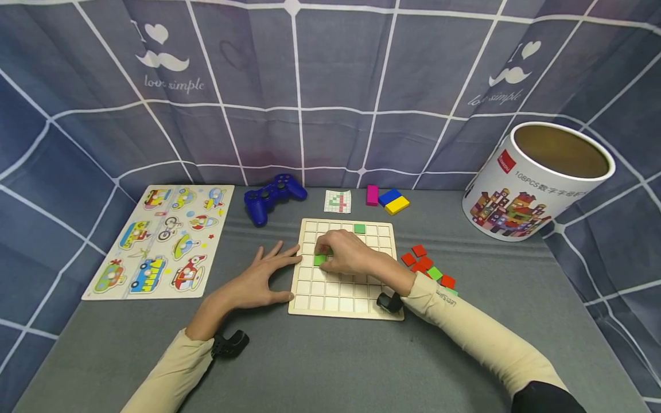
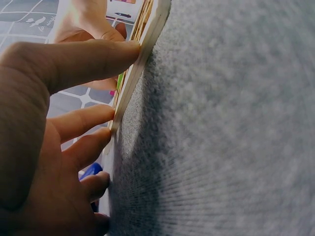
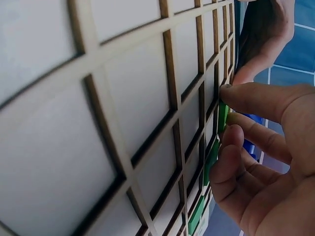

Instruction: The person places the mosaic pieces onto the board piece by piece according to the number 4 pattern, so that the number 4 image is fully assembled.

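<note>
A wooden grid board (image 1: 338,303) lies flat on the table, divided into small square cells. Over its left part, my right hand (image 1: 345,252) pinches a green square tile (image 3: 223,117) between thumb and finger, at a cell. Two more green tiles, a nearer one (image 3: 196,216) and a middle one (image 3: 211,160), sit in cells in the right wrist view. One green tile (image 1: 359,229) shows near the board's far edge. With fingers spread, my left hand (image 1: 253,284) touches the board's left edge with its thumb and fingertips.
Loose red tiles (image 1: 408,259) and green tiles (image 1: 435,273) lie right of the board. Behind it are a patterned card (image 1: 338,202), coloured blocks (image 1: 372,195) and a blue game controller (image 1: 273,197). A picture puzzle board (image 1: 170,244) lies left; a large tub (image 1: 532,189) stands right.
</note>
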`<state>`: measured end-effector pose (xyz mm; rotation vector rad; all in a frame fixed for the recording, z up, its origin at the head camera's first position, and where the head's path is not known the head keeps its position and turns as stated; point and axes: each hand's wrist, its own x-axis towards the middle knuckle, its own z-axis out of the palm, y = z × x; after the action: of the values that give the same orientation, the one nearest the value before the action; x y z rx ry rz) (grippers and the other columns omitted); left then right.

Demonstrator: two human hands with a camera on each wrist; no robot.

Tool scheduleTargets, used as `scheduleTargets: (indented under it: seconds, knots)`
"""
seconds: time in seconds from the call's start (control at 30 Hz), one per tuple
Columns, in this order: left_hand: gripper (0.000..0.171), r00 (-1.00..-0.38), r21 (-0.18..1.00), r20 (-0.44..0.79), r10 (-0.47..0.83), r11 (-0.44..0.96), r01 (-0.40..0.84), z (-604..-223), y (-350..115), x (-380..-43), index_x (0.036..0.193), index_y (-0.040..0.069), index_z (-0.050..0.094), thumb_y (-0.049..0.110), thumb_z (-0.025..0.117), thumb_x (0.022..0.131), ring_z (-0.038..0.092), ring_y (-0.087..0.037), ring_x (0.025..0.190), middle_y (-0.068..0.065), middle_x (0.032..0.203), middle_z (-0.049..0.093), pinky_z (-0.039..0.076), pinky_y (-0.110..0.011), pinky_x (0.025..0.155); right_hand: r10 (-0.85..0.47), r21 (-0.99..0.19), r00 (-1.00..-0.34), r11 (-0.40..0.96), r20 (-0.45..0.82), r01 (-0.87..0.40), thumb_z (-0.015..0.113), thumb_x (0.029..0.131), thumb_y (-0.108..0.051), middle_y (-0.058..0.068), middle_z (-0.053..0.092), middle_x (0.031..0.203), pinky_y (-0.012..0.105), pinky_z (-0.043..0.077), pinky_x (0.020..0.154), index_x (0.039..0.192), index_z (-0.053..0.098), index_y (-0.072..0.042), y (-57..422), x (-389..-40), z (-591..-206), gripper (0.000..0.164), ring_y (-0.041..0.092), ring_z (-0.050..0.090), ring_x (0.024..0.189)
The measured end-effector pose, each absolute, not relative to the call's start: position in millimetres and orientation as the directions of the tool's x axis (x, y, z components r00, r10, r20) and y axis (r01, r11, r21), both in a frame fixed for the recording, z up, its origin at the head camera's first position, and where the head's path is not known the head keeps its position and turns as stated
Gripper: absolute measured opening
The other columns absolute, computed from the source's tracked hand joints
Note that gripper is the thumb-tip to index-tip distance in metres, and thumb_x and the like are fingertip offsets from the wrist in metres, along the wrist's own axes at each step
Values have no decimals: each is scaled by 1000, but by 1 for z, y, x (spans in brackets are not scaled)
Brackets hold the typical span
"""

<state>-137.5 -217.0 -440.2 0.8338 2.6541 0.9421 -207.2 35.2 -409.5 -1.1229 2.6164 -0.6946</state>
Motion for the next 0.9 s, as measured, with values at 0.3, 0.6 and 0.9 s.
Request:
scheduleTargets:
  seconds: [0.3, 0.6, 0.9]
  knots:
    - [80, -824, 621, -11, 567, 650, 439, -439, -217, -137, 152, 15, 45, 33, 81, 83, 4, -36, 151, 2, 165, 20, -8, -67, 113, -723, -497, -691, 601, -5, -626, 84, 78, -16, -2, 70, 92, 30, 51, 75, 99, 75, -12, 39, -208, -407, 24, 16, 64, 86]
    - [80, -820, 626, -9, 572, 642, 442, -439, -214, -138, 152, 14, 45, 31, 81, 82, 5, -36, 151, 1, 165, 21, -9, -67, 113, -679, -564, -729, 568, 89, -599, 77, 81, -10, 1, 70, 91, 31, 50, 68, 100, 76, -10, 83, -200, -398, 19, 9, 58, 66]
    - [81, -821, 627, -1, 571, 640, 445, -440, -215, -138, 152, 12, 45, 31, 82, 82, 4, -36, 151, -1, 165, 22, -9, -66, 113, -624, -559, -771, 597, 128, -576, 76, 82, -7, 0, 70, 89, 30, 47, 62, 101, 75, -8, 140, -187, -397, 19, 8, 55, 63]
